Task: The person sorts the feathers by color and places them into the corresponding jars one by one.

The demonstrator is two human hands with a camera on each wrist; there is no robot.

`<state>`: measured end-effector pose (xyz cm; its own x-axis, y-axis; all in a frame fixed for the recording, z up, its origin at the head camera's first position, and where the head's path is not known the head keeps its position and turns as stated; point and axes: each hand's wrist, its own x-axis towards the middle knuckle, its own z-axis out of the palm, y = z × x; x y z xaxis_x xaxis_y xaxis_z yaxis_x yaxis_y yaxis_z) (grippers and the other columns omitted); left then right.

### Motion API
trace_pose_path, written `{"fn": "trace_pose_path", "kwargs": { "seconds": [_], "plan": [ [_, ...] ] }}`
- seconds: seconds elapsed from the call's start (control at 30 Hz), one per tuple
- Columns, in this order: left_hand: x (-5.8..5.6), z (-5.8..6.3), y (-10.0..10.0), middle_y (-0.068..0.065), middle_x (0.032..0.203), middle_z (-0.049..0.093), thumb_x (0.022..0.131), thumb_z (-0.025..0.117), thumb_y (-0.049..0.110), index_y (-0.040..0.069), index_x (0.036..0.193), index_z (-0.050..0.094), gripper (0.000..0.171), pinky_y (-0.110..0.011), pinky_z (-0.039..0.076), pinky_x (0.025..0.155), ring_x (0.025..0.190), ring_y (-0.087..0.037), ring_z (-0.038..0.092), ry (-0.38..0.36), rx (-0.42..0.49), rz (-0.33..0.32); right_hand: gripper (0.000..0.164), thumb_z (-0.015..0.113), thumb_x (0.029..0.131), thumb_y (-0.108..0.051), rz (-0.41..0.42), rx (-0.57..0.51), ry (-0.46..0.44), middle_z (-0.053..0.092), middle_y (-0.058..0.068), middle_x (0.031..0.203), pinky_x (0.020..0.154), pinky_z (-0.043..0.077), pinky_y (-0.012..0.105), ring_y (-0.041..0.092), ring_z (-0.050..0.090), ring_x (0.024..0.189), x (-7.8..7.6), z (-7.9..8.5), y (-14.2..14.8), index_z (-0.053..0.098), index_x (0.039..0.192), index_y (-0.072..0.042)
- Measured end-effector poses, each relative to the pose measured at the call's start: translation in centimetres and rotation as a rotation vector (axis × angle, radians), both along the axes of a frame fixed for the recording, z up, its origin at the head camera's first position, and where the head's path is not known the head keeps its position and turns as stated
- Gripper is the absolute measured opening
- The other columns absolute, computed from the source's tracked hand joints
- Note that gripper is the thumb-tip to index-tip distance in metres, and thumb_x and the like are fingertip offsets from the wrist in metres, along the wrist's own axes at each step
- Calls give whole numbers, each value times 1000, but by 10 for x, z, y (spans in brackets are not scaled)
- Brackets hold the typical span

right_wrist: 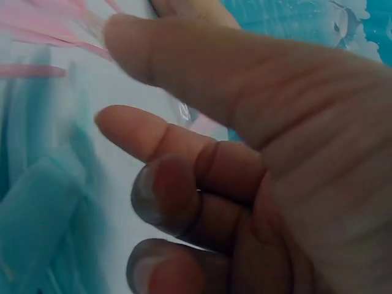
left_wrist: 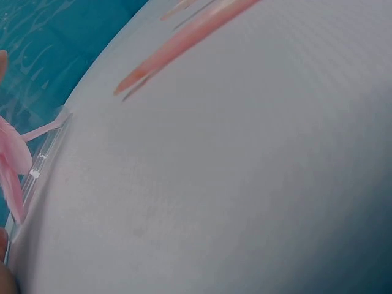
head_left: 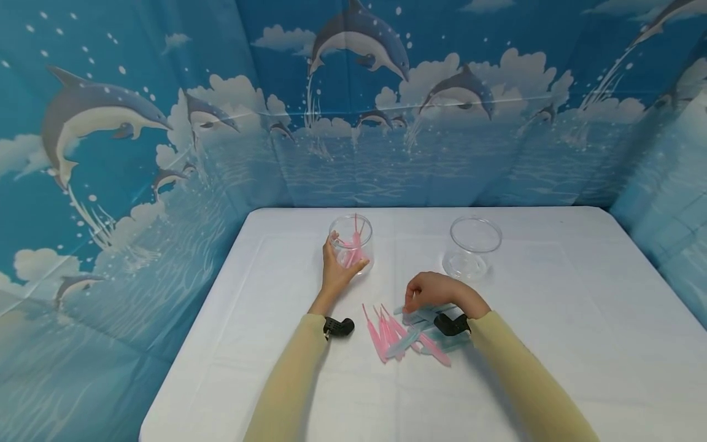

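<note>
My left hand [head_left: 336,270] grips a clear jar [head_left: 369,250] from its left side, the thumb across the front and the fingertips up near the rim. Inside the jar stand slim pink pieces [head_left: 356,242] with thin stems. On the table lies a mixed pile of similar pink pieces [head_left: 377,339] and pale blue ones [head_left: 405,344]. Over the back of that pile, my right hand [head_left: 432,290] points down. In the right wrist view, its thumb and index finger [right_wrist: 131,125] are parted with nothing between them, close beside blue pieces [right_wrist: 43,214].
A second clear jar [head_left: 465,264] stands behind the right hand. The white-covered table [head_left: 580,294] meets a blue dolphin-print curtain [head_left: 353,166] along the back and sides. Each wrist wears a black camera [head_left: 339,327].
</note>
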<state>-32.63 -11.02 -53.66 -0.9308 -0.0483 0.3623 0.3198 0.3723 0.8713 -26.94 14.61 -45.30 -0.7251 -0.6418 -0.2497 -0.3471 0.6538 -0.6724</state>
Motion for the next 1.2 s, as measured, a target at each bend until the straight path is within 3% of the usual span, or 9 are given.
{"fn": "trace_pose_path", "kwargs": {
  "seconds": [0.37, 0.73, 1.0, 1.2],
  "plan": [
    [-1, 0, -1, -9, 150, 23, 71, 85, 26, 16, 151, 11, 108, -43, 24, 108, 136, -25, 25, -4, 10, -4, 25, 80, 73, -31, -18, 205, 105, 51, -10, 56, 50, 35, 25, 8, 44, 54, 17, -13, -11, 62, 59, -20],
    [-2, -1, 1, -8, 150, 24, 71, 85, 26, 17, 151, 12, 109, -44, 25, 107, 136, -23, 25, 2, 6, -1, 19, 72, 69, -16, -28, 204, 107, 46, -10, 53, 48, 31, 25, 8, 40, 50, 20, -18, -17, 58, 56, -18],
    [-1, 0, 0, -8, 150, 24, 71, 84, 28, 16, 151, 11, 109, -45, 24, 108, 137, -24, 24, -5, 8, -5, 14, 70, 69, -18, -27, 236, 133, 49, -10, 56, 49, 34, 25, 9, 44, 53, 22, -20, -18, 60, 59, -19],
    [-1, -1, -1, -8, 150, 24, 71, 85, 26, 15, 151, 11, 109, -44, 24, 108, 136, -24, 25, -1, 17, -7, 22, 78, 71, -27, -15, 260, 162, 52, -11, 58, 51, 37, 28, 9, 46, 54, 26, -16, -19, 60, 60, -21]
  ]
}}
